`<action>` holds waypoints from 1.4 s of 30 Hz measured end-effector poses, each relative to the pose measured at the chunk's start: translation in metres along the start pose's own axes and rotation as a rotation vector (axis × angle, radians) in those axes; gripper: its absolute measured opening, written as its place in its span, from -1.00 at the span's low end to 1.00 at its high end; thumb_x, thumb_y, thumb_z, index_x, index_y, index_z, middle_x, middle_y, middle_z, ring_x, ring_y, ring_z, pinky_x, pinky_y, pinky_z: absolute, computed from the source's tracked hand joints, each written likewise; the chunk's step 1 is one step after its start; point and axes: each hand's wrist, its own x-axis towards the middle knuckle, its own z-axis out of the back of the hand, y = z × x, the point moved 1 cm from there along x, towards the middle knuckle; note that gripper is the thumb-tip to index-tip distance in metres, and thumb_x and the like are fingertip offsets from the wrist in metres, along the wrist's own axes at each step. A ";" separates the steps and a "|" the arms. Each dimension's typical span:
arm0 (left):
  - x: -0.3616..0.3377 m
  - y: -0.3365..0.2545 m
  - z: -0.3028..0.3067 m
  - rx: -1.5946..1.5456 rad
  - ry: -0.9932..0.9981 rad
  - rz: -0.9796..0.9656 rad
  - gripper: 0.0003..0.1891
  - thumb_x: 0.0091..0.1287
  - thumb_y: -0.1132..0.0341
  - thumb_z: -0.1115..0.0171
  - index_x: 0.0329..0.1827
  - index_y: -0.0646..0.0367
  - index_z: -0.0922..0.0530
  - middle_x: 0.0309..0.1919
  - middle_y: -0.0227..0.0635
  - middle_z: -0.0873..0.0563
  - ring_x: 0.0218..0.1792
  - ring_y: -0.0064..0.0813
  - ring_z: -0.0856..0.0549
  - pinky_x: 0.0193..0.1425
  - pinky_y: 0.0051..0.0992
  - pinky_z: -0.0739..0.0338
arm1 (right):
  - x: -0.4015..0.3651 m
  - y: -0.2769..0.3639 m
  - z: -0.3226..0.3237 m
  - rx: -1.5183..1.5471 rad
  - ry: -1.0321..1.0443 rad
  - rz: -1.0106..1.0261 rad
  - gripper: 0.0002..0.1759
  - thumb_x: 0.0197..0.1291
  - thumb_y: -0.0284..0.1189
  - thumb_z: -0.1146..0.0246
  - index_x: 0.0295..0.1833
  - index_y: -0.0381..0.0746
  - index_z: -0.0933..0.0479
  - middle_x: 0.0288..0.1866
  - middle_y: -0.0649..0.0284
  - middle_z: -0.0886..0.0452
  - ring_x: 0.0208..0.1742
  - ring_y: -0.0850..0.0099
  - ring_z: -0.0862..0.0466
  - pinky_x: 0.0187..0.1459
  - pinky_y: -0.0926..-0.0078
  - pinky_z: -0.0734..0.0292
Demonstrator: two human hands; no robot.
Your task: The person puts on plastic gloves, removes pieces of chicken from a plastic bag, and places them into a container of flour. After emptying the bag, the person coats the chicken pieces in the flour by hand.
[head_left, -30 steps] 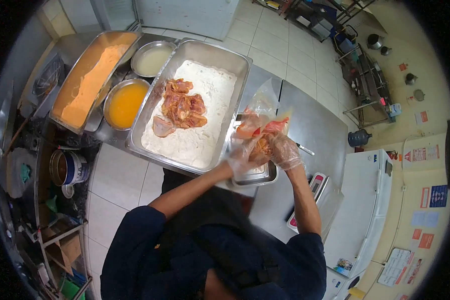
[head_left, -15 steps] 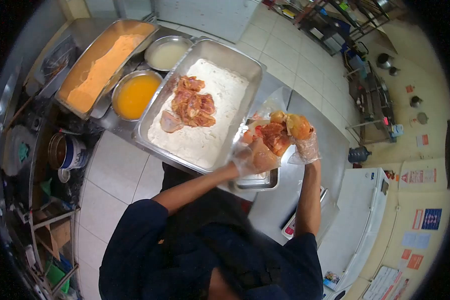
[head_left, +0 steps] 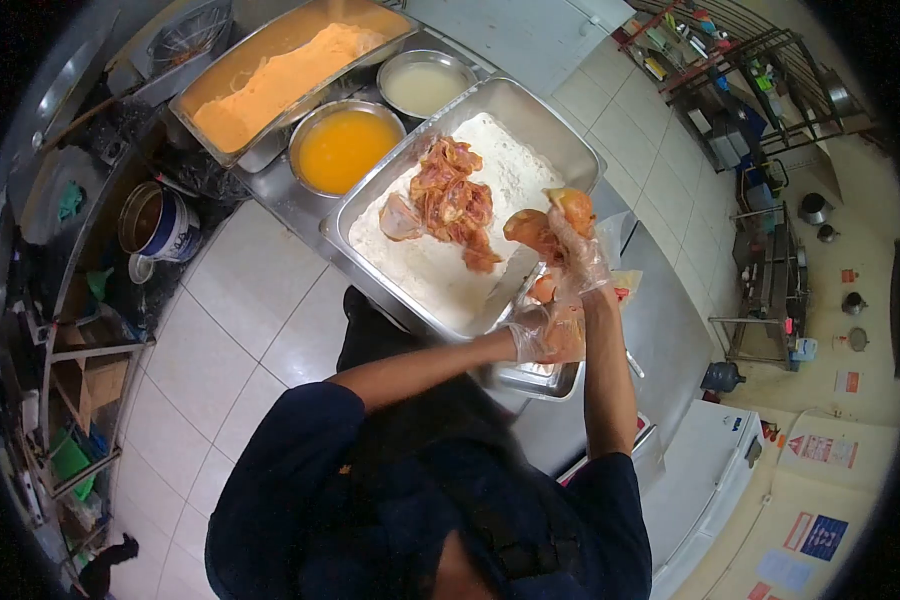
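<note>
Kitchen, steel counter (head_left: pixel 660 330) over a tiled floor, seen from above the person's head. Chicken (head_left: pixel 555 215), a couple of raw marinated pieces, is up in the air over the near right rim of the flour tray (head_left: pixel 570 125), gripped by the right hand (head_left: pixel 580 262). That hand is gloved in clear plastic, fingers closed round the meat, forearm running straight up from the body. Left hand (head_left: pixel 542 335), also gloved, sits just below the right one, closed on a clear bag (head_left: pixel 625 285) with something orange inside; bag mostly hidden by the hands, contents unclear. Left arm crosses in front of the torso. Small steel pan (head_left: pixel 535 380) lies on the counter directly under the left hand, beside the flour tray's near corner.

Flour tray holds a white flour bed with a pile (head_left: pixel 450 195) of more raw chicken lying on it, well apart from the held pieces. Beyond the tray: orange bowl (head_left: pixel 345 150) with orange liquid, touching the tray side; white bowl (head_left: pixel 425 85) with pale liquid behind it; long tray (head_left: pixel 280 70) of orange crumb mix to the left. Tin can (head_left: pixel 160 222) stands on a lower shelf at left. Metal racks (head_left: pixel 760 70) stand against the far right wall.
</note>
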 end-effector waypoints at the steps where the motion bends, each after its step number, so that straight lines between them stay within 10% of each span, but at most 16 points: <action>1: 0.011 0.039 -0.022 0.261 0.007 -0.151 -0.68 0.35 0.18 -0.08 0.06 0.16 -0.42 -0.04 -0.28 -0.57 0.03 -0.38 -0.55 0.16 -0.39 -0.44 | -0.002 0.007 -0.003 0.033 -0.043 0.017 -0.48 0.17 -0.10 -0.32 0.14 -0.14 -0.44 -0.27 0.43 -0.53 -0.33 0.63 -0.45 -0.39 0.60 -0.29; 3: 0.016 0.058 -0.036 0.518 0.014 -0.299 -0.70 0.41 0.21 0.01 0.11 0.15 -0.39 0.01 -0.28 -0.55 0.06 -0.39 -0.53 0.21 -0.44 -0.42 | -0.002 0.013 -0.002 0.064 -0.089 0.029 -0.45 0.18 -0.08 -0.31 0.19 -0.12 -0.41 -0.27 0.45 -0.51 -0.35 0.65 -0.40 -0.43 0.60 -0.22; 8: 0.013 0.044 -0.029 -1.463 0.065 0.163 -0.69 0.45 0.18 0.09 0.14 0.13 -0.39 0.03 -0.31 -0.55 0.08 -0.41 -0.52 0.25 -0.46 -0.39 | 0.009 0.021 0.004 0.082 -0.158 -0.069 -0.49 0.22 -0.05 -0.26 0.12 -0.17 -0.45 -0.16 0.32 -0.60 -0.27 0.52 -0.60 -0.30 0.60 -0.53; 9: 0.011 0.038 -0.025 -1.461 0.071 0.165 -0.69 0.45 0.18 0.09 0.14 0.13 -0.39 0.03 -0.31 -0.55 0.08 -0.41 -0.52 0.25 -0.46 -0.39 | 0.009 0.021 0.006 0.084 -0.163 -0.066 -0.49 0.22 -0.05 -0.26 0.12 -0.17 -0.45 -0.16 0.32 -0.60 -0.27 0.52 -0.60 -0.30 0.60 -0.53; 11: 0.005 0.020 -0.011 -0.224 -0.030 -0.126 -0.68 0.43 0.20 0.04 0.16 0.14 -0.38 0.04 -0.33 -0.55 0.10 -0.39 -0.51 0.29 -0.43 -0.36 | 0.011 0.019 0.008 -0.034 -0.171 -0.067 -0.47 0.21 -0.07 -0.28 0.13 -0.22 -0.43 -0.09 0.27 -0.61 -0.18 0.46 -0.63 -0.14 0.49 -0.59; 14: -0.012 -0.050 0.024 0.122 -0.023 0.049 -0.65 0.40 0.23 -0.02 0.20 0.14 -0.37 0.06 -0.32 -0.54 0.11 -0.38 -0.50 0.31 -0.41 -0.33 | 0.023 0.009 0.019 -0.165 -0.142 -0.097 -0.39 0.17 -0.09 -0.33 0.19 -0.23 -0.39 -0.04 0.25 -0.59 -0.12 0.44 -0.62 -0.07 0.46 -0.56; 17: 0.000 0.003 -0.002 0.058 -0.099 -0.057 -0.23 0.10 0.15 -0.31 0.35 0.23 -0.19 0.11 -0.06 -0.52 0.13 -0.17 -0.49 0.25 -0.31 -0.36 | 0.022 0.016 0.007 -0.448 -0.220 -0.091 -0.35 0.13 -0.10 -0.37 0.21 -0.25 -0.36 0.01 0.21 -0.57 -0.03 0.41 -0.59 0.01 0.48 -0.51; 24: -0.006 -0.017 0.007 -0.231 0.074 0.026 -0.32 0.14 0.20 -0.28 0.32 0.20 -0.27 0.18 -0.07 -0.46 0.18 -0.12 -0.47 0.33 -0.29 -0.30 | 0.007 0.031 0.034 -0.487 -0.209 0.226 -0.51 0.24 -0.27 -0.30 0.13 -0.37 -0.38 -0.04 0.13 -0.57 -0.04 0.40 -0.57 0.01 0.46 -0.49; 27: 0.002 0.007 -0.009 0.447 -0.188 -0.362 -0.59 0.36 0.18 -0.12 0.19 0.17 -0.37 0.07 -0.28 -0.51 0.09 -0.35 -0.50 0.24 -0.37 -0.40 | -0.038 0.049 0.067 -0.501 -0.096 0.177 -0.64 0.27 -0.35 -0.24 0.04 -0.38 -0.45 -0.09 0.12 -0.59 -0.01 0.42 -0.57 0.02 0.44 -0.49; 30: 0.009 0.010 -0.013 0.150 -0.127 -0.317 -0.56 0.37 0.16 -0.12 0.22 0.18 -0.34 0.05 -0.28 -0.51 0.05 -0.37 -0.53 0.19 -0.39 -0.45 | -0.085 0.046 0.095 -0.529 0.121 -0.025 -0.73 0.18 -0.39 -0.27 -0.06 -0.32 -0.56 -0.12 0.11 -0.65 -0.01 0.31 -0.61 0.10 0.34 -0.46; 32: 0.007 -0.021 0.001 -1.106 -0.031 0.358 -0.52 0.36 0.19 -0.11 0.28 0.18 -0.27 0.05 -0.26 -0.51 0.05 -0.34 -0.53 0.17 -0.39 -0.45 | -0.093 0.017 0.100 -0.798 0.204 0.001 -0.75 0.18 -0.45 -0.23 -0.04 -0.32 -0.55 -0.07 0.11 -0.64 0.00 0.29 -0.60 0.10 0.35 -0.46; 33: 0.003 -0.069 0.021 -0.116 -0.007 0.439 -0.37 0.27 0.14 -0.22 0.32 0.20 -0.22 0.07 -0.16 -0.52 0.08 -0.23 -0.54 0.20 -0.34 -0.44 | -0.096 -0.006 0.101 -1.069 0.314 0.031 -0.75 0.19 -0.51 -0.20 -0.01 -0.32 -0.54 -0.03 0.11 -0.63 0.01 0.28 -0.59 0.11 0.37 -0.46; 36: -0.005 -0.006 -0.002 0.198 -0.250 -0.004 -0.04 -0.15 0.27 -0.50 0.38 0.15 -0.18 0.06 0.01 -0.57 0.08 -0.06 -0.58 0.14 -0.21 -0.50 | -0.089 -0.079 0.098 -0.992 0.270 0.169 -0.65 0.11 -0.37 -0.26 0.03 -0.23 -0.55 -0.01 0.11 -0.63 0.04 0.18 -0.58 0.16 0.33 -0.42; 39: -0.005 -0.002 -0.006 0.152 -0.152 0.020 -0.03 -0.08 0.27 -0.51 0.41 0.22 -0.14 0.15 0.03 -0.52 0.16 -0.06 -0.54 0.23 -0.24 -0.45 | -0.080 -0.104 0.083 -1.565 0.272 0.354 -0.53 -0.05 -0.13 -0.33 0.00 -0.09 -0.62 0.13 0.17 -0.59 0.14 0.22 -0.56 0.12 0.26 -0.45; 42: -0.006 -0.005 -0.008 0.146 -0.120 -0.001 -0.04 -0.06 0.26 -0.52 0.40 0.26 -0.13 0.19 0.02 -0.49 0.20 -0.08 -0.51 0.28 -0.26 -0.41 | -0.076 -0.096 0.063 -1.619 0.322 -0.080 -0.53 -0.05 -0.15 -0.31 0.02 -0.05 -0.62 0.12 0.17 -0.60 0.17 0.25 -0.55 0.14 0.29 -0.42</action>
